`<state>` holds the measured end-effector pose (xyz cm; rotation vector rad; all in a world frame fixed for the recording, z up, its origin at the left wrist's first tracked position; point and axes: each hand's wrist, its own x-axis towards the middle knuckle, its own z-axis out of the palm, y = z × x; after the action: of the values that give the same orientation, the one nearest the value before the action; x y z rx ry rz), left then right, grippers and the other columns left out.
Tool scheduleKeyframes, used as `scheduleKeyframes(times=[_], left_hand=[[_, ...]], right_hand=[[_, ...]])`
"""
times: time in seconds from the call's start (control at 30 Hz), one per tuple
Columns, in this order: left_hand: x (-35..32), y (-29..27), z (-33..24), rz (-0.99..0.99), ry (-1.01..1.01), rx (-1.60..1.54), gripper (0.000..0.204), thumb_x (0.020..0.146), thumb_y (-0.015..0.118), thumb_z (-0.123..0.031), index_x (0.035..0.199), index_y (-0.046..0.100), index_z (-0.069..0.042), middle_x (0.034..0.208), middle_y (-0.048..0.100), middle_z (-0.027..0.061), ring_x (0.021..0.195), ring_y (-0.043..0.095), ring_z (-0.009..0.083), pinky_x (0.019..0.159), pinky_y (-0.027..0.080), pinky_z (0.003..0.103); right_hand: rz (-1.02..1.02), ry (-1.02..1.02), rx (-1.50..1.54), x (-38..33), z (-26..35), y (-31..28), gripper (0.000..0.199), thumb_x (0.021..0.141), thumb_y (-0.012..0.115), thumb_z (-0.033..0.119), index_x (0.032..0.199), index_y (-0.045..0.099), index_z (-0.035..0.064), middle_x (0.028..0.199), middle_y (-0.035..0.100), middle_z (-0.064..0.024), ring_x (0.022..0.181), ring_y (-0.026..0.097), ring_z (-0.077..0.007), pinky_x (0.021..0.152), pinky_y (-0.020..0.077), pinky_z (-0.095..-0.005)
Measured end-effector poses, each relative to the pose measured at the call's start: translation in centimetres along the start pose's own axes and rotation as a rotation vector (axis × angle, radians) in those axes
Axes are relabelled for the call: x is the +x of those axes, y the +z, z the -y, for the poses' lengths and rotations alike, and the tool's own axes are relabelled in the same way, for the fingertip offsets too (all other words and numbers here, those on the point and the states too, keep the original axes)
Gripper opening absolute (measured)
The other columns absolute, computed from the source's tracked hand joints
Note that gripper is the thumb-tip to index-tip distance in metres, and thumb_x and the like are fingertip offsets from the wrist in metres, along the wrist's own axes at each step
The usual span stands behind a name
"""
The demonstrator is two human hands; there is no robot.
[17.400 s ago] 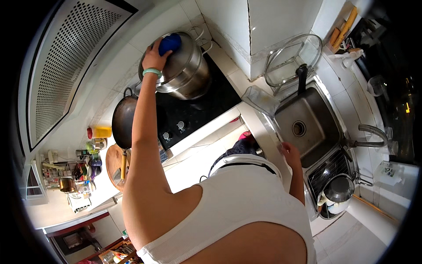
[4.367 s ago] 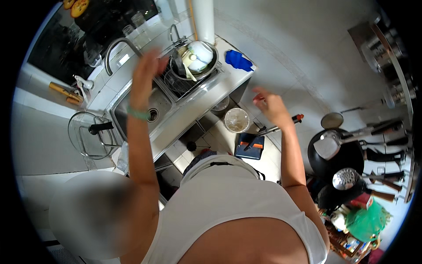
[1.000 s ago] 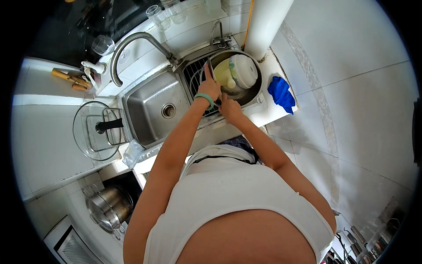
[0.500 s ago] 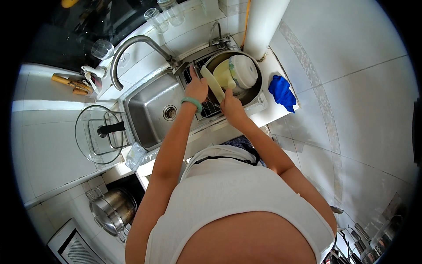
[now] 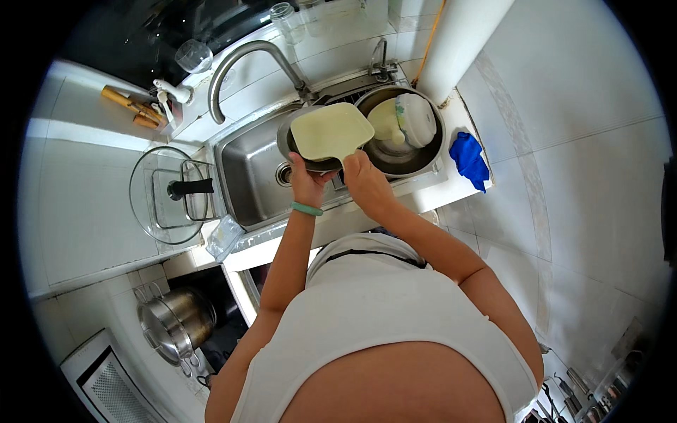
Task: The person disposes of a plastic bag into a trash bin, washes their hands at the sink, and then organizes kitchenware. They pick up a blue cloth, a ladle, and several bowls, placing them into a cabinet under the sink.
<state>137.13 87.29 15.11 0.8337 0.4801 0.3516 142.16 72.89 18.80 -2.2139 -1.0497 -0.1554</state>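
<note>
My left hand [image 5: 308, 185], with a green bangle at its wrist, grips the near side of a round metal bowl [image 5: 285, 138] above the sink's right edge. My right hand [image 5: 366, 185] is closed round the short handle of a pale yellow, square dish [image 5: 331, 130]. The dish lies over the bowl's mouth and hides most of its inside. To the right stands a wide steel pot [image 5: 441, 141]. Inside it are a white bowl with a floral band [image 5: 416, 120] and a pale yellow piece [image 5: 384, 123] with a stubby handle.
The steel sink [image 5: 243, 166] lies left of my hands, under a curved faucet [image 5: 240, 53]. A glass lid [image 5: 141, 197] stands in a rack at the left. A blue cloth [image 5: 469, 161] rests on the right counter. Glass jars [image 5: 285, 21] line the back ledge.
The yellow dish has turned from edge-on to face-up and moved left, over the metal bowl. My left hand has come under the bowl and now holds it. The view has shifted slightly.
</note>
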Motion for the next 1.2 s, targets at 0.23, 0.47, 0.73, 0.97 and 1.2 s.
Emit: scheduleKeyframes(times=[0.23,0.47,0.73,0.97,1.2], left_hand=[[-0.6,-1.1,-1.2,0.174,0.018,-0.365,0.063,0.091,0.033,-0.060,0.126,0.045,-0.009,0.116,0.057,0.0090,0.097,0.061,0.0229,0.075,0.055,0.036],[-1.5,-1.9,-3.2,0.183,0.023,-0.545,0.058,0.093,0.034,-0.057,0.128,0.044,-0.011,0.125,0.052,0.0060,0.112,0.053,0.0236,0.090,0.048,0.041],[-3.6,-2.4,-5.8,0.110,0.033,-0.562,0.055,0.095,0.031,-0.051,0.132,0.041,-0.012,0.131,0.048,0.0065,0.117,0.050,0.0249,0.094,0.046,0.043],[-4.1,-4.7,-5.2,0.133,0.013,-0.611,0.054,0.096,0.030,-0.050,0.133,0.040,-0.011,0.132,0.047,0.0081,0.117,0.051,0.0257,0.091,0.049,0.046],[-5.1,-6.3,-4.5,0.140,0.029,-0.597,0.054,0.096,0.030,-0.050,0.132,0.040,-0.010,0.128,0.050,0.0089,0.114,0.053,0.0264,0.088,0.051,0.046]], right_hand=[[-0.034,-0.236,-0.009,1.2,1.7,-0.3,0.019,0.078,0.052,0.005,0.092,0.040,0.0005,0.088,0.048,-0.0184,0.069,0.056,-0.0327,0.053,0.0494,-0.0365],[-0.043,-0.321,0.078,1.2,3.4,-1.1,0.036,0.073,0.065,0.009,0.103,0.045,0.0044,0.101,0.052,-0.0163,0.081,0.057,-0.0337,0.064,0.0474,-0.0409],[-0.019,0.311,-0.309,1.0,-3.3,-3.9,0.051,0.080,0.065,0.044,0.104,0.050,0.0014,0.089,0.062,-0.0141,0.074,0.062,-0.0328,0.063,0.0494,-0.0392],[0.459,0.378,-0.675,5.0,-11.4,0.0,0.035,0.083,0.060,0.040,0.079,0.069,0.0070,0.082,0.067,-0.0116,0.076,0.066,-0.0297,0.062,0.0508,-0.0388],[0.543,0.427,-0.682,5.8,-12.4,1.4,0.021,0.081,0.055,0.022,0.080,0.070,0.0075,0.085,0.068,-0.0140,0.081,0.067,-0.0304,0.067,0.0521,-0.0384]])
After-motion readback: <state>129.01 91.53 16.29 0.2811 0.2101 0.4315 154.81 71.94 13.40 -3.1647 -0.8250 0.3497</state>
